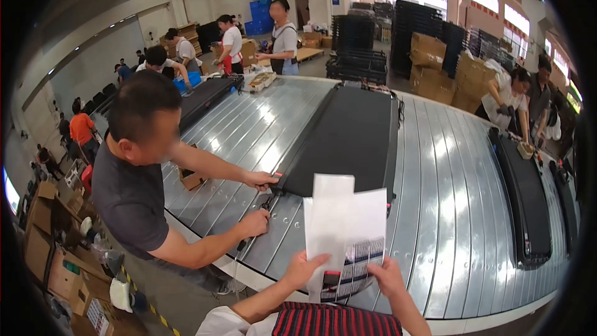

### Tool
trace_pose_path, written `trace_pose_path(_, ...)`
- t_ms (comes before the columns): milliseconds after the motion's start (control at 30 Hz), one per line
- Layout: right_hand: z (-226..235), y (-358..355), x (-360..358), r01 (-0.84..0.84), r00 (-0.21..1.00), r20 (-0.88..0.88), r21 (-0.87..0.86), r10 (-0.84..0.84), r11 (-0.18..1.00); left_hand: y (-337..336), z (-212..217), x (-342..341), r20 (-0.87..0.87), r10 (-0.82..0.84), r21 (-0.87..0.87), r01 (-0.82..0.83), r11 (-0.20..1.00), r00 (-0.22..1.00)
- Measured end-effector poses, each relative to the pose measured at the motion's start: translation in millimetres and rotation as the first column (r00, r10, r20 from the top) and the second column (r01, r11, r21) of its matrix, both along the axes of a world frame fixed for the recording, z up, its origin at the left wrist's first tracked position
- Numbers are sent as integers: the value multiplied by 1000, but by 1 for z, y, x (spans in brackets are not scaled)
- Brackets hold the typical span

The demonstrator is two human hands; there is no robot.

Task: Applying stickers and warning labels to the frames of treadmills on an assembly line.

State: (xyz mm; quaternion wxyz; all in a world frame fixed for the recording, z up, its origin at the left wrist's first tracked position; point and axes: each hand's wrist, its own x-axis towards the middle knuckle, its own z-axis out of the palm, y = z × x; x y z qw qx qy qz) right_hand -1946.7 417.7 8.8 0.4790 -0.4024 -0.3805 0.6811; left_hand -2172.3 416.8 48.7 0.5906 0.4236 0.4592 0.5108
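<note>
Between my hands, above the near edge of the metal conveyor, are white paper sheets (371, 210) with a printed label sheet (364, 261) among them. My left hand (303, 270) grips them at their left edge, its thumb lying over a narrow white strip (333, 196). On the right, my right hand (388, 275) is closed on the printed part, thumb on top. Beyond the papers lies a long flat black treadmill (345, 134). A co-worker at my left has one hand (260, 179) at its near corner and the other (255, 223) around a dark tool or cable end.
The slatted metal conveyor (435, 211) carries another black treadmill (525, 202) at the right and one (208, 96) at the far left. Cardboard boxes (43, 230) crowd the left floor. Other people work along the far side, before stacked black frames (413, 34).
</note>
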Motion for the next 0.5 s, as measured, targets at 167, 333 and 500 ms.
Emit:
trace_pose_path(167,57,31,-14,-62,945,326,166,5,984,5,9,-12,134,24,-87,-12,996,991)
trace_pose_path(333,67,52,-27,102,945,261,340,-198,935,21,28,-11,218,84,50,-97,994,972)
trace_pose_path(500,69,35,-45,-62,633,489,805,-600,591,15,29,-10,183,77,155,-106,982,980)
